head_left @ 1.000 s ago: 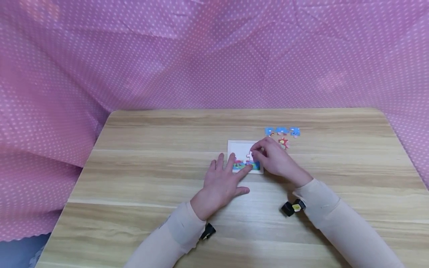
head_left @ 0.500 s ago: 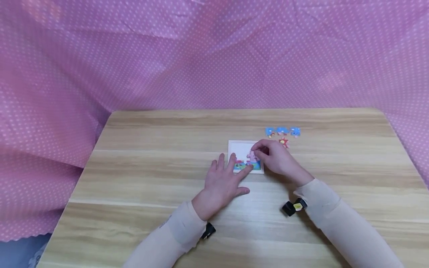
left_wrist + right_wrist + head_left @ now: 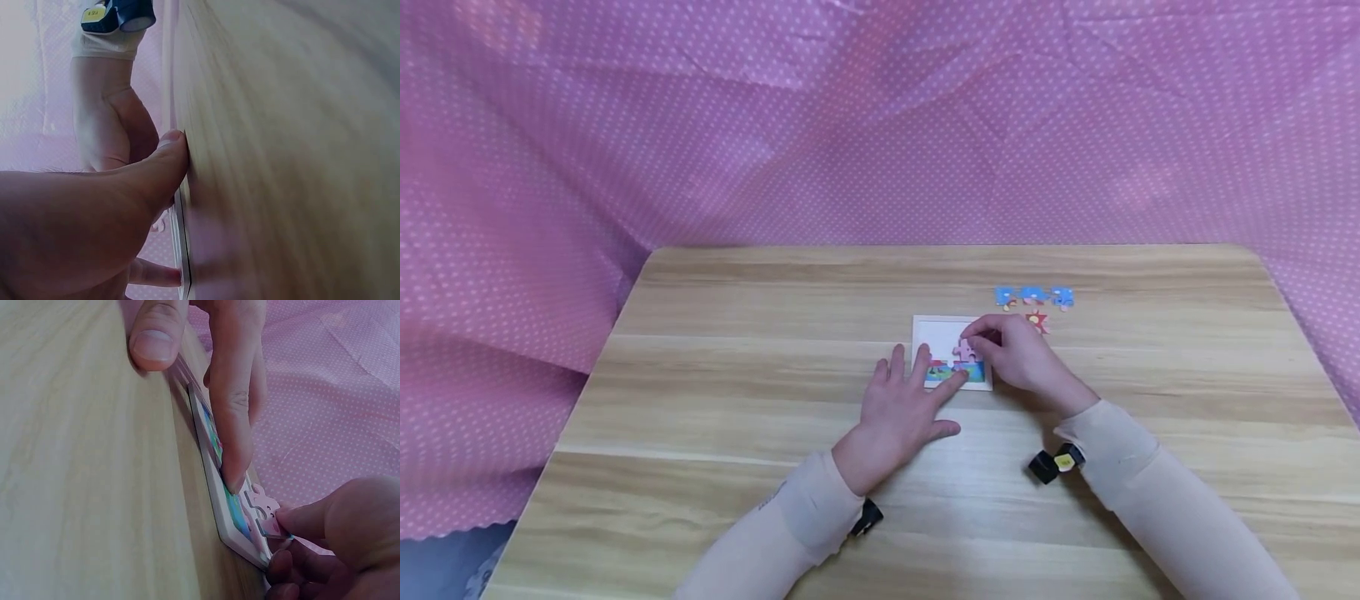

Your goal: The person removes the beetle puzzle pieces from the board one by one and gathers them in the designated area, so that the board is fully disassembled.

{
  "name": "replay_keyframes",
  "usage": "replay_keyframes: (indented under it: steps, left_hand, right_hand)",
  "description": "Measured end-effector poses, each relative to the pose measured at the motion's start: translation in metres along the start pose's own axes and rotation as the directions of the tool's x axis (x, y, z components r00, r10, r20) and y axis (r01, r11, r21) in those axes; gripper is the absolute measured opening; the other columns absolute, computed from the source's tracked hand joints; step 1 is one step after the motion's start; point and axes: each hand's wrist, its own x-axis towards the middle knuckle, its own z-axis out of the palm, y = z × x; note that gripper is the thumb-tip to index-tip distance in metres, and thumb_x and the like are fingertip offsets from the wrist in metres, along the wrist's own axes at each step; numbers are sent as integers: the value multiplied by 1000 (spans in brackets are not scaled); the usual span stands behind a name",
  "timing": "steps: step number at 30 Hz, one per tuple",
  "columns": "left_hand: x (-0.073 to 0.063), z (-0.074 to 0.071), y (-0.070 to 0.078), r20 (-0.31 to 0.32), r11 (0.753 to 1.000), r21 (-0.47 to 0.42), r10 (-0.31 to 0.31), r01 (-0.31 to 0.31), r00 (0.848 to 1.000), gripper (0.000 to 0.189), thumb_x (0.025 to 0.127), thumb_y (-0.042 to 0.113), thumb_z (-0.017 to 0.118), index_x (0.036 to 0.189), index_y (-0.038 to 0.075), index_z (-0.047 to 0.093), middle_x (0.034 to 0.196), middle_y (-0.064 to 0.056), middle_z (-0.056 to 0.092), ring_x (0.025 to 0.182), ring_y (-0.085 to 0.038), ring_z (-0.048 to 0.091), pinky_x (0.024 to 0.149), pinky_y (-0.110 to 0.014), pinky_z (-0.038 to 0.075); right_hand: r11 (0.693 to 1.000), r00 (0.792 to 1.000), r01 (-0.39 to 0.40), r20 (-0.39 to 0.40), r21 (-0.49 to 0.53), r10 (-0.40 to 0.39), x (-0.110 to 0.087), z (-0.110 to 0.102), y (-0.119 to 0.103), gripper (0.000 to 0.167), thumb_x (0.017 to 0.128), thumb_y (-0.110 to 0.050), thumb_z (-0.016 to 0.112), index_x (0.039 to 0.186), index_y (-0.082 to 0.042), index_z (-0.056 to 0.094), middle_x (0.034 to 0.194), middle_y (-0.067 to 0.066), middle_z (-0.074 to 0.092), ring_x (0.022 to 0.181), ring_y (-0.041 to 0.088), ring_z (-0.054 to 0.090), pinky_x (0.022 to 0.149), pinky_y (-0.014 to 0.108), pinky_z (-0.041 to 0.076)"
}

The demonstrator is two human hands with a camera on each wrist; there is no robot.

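A pale beige left sleeve (image 3: 760, 537) with a small dark marking crosses the lower left; a matching right sleeve (image 3: 1187, 512), lower right, carries a boxy black wrist camera (image 3: 1043, 467) with a yellow label (image 3: 1064, 462).

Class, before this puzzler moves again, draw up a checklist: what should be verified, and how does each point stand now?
1. Pink piece secure: ok, pinched by the right hand.
2. Frame steadied: ok, the left hand rests fingers on it.
3. Lower pieces inside the frame: ok, though a finger partly covers them.
4. Pink piece seated flat: not ok, it is held raised over the frame in the right wrist view.
5. Pink piece's tabs matched to the lower pieces: cannot tell, too small and partly covered.
6. Loose pieces visible: ok, three blue pieces and a red piece lie on the table.
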Motion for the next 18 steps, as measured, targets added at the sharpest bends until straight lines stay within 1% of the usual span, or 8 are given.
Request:
replay_keyframes:
  steps: [5, 11, 15, 18]
  left_hand:
    - [0, 0, 0, -5, 1000, 4, 2, -2, 1000, 72, 104, 77, 44, 169, 52, 26, 175, -15, 32, 159, -50, 34, 127, -58, 38]
    - [0, -1, 0, -2, 1000, -11, 5, -5, 1000, 72, 103, 76, 45, 169, 51, 27, 175, -17, 31, 159, -51, 34, 126, -58, 39]
    - [1, -1, 0, -2, 999, -34, 11, -11, 1000, 72, 103, 76, 46, 169, 50, 28, 175, -18, 31, 158, -52, 33, 124, -59, 41]
    - [1, -1, -1, -3, 999, -48, 14, -14, 1000, 72, 103, 74, 48, 169, 49, 30, 174, -19, 32, 158, -53, 33, 123, -59, 42]
  right_hand:
    - [1000, 1000, -11, -5, 8, 11, 0, -1, -1, 21, 110, -14, 61, 122, -8, 78, 113, 12, 74, 96, 26, 59, 79, 33, 49]
    - [1000, 1000, 20, -18, 12, -19, -2, -1, 1, 21, 110, -13, 62, 122, -8, 78, 111, 12, 74, 95, 26, 60, 79, 33, 49]
    - [1000, 1000, 9, -11, 27, -9, -5, -5, 2, 21, 111, -15, 60, 124, -10, 76, 110, 11, 72, 93, 26, 58, 74, 32, 50]
    - [999, 1000, 16, -11, 40, -16, -9, -9, 4, 22, 111, -15, 59, 124, -10, 76, 106, 12, 71, 89, 25, 57, 70, 30, 49]
